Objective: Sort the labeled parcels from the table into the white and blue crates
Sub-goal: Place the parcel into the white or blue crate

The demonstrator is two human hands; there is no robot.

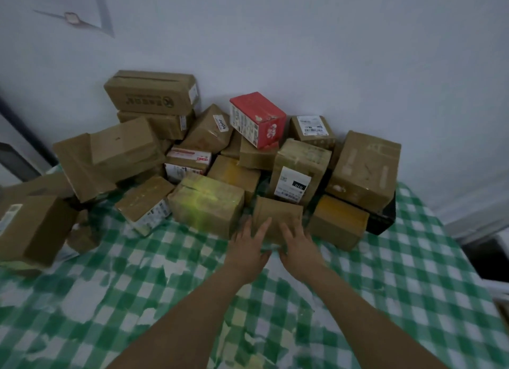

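**Small brown parcel (278, 216) touched by both hands**

The parcel is set at the pile's front, on the green-check cloth (385, 300), betw. a yellow-lit box (206, 203) (L) and an orange-topped box (338, 221) (R). The left hand (249, 249) and right hand (298, 249) are laid against its near side, fingers straight & spread, nothing gripped.

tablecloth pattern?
Green and white check tablecloth, seen in the head view, the only one.
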